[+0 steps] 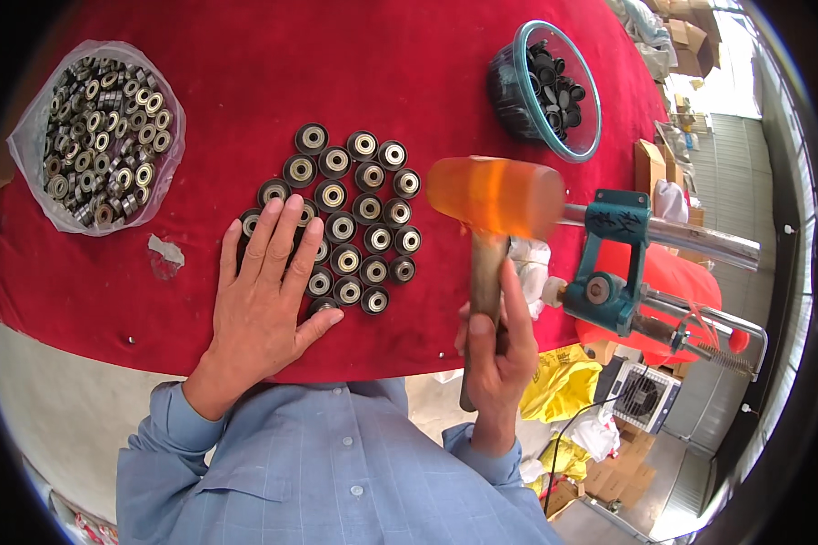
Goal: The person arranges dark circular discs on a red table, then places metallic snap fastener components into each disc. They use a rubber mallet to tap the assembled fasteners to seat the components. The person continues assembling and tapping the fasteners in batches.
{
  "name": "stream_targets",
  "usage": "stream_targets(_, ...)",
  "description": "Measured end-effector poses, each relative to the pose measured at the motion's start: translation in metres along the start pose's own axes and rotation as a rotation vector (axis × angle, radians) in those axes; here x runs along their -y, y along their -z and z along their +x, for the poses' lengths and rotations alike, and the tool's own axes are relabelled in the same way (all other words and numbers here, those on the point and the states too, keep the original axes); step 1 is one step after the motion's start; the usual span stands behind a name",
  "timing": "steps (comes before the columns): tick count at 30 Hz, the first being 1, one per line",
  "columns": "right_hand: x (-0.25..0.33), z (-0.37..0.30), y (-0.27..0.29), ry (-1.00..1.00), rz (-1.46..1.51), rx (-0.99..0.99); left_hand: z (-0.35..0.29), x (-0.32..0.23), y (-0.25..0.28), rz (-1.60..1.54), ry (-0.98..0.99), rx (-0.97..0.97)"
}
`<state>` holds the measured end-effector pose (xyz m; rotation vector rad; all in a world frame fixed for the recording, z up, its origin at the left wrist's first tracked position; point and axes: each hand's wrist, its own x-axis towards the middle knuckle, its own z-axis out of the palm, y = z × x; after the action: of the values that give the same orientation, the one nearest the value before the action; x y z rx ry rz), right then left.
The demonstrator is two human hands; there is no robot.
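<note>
My left hand (268, 272) lies flat with its fingers spread over the left side of a cluster of black wheels with metal bearings (345, 261) in their middles. Some of the wheels are hidden under the palm and fingers. My right hand (500, 359) is closed round the wooden handle of a mallet (493, 193). Its head is translucent orange and is raised to the right of the cluster, slightly blurred. Several rows of wheels lie close together on the red cloth (354, 54).
A clear plastic bag of loose metal bearings (104, 136) stands at the far left. At the far right sits a clear tub (523, 109) of small black parts. A green metal press (613, 263) with steel rods is at the table's right edge. Yellow bags (559, 381) and a fan unit (643, 397) are beyond.
</note>
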<state>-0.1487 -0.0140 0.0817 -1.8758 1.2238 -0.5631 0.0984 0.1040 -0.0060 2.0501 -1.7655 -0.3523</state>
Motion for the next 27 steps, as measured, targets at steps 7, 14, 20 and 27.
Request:
stream_targets(7,-0.017,-0.006,-0.018,0.019,-0.166,0.054,0.000,-0.002,0.001,0.024,0.003,0.026)
stream_targets(14,-0.014,-0.032,0.004,-0.046,-0.014,-0.076,0.000,-0.001,0.002,0.011,0.000,0.024)
stream_targets(20,-0.019,-0.036,-0.007,0.187,-0.268,0.059,0.000,-0.002,0.000,0.039,-0.005,0.008)
stream_targets(27,-0.021,-0.046,0.003,-0.098,-0.035,-0.030,-0.001,-0.001,0.000,0.020,-0.003,-0.006)
